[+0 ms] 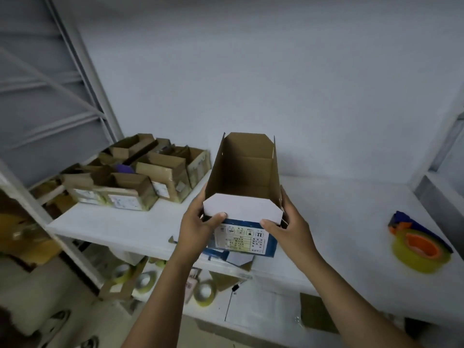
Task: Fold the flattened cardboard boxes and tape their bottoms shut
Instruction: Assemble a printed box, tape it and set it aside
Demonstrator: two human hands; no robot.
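Observation:
An opened-up cardboard box (244, 169) stands on the white table (346, 204), brown inside, with a white near flap (242, 207) folded inward and a blue printed label on its near side. My left hand (198, 222) grips the box's left near corner, thumb on the white flap. At the right near corner my right hand (286, 222) holds the box, its thumb also pressed on the flap. A tape dispenser (418, 244) with a yellowish roll and orange core lies on the table at the right, apart from both hands.
Several folded brown boxes (140, 174) are grouped at the table's back left. Tape rolls (204, 292) and cardboard scraps lie on the shelf below the table edge. Metal shelving frames (82, 71) rise at left and right. A grey wall is behind.

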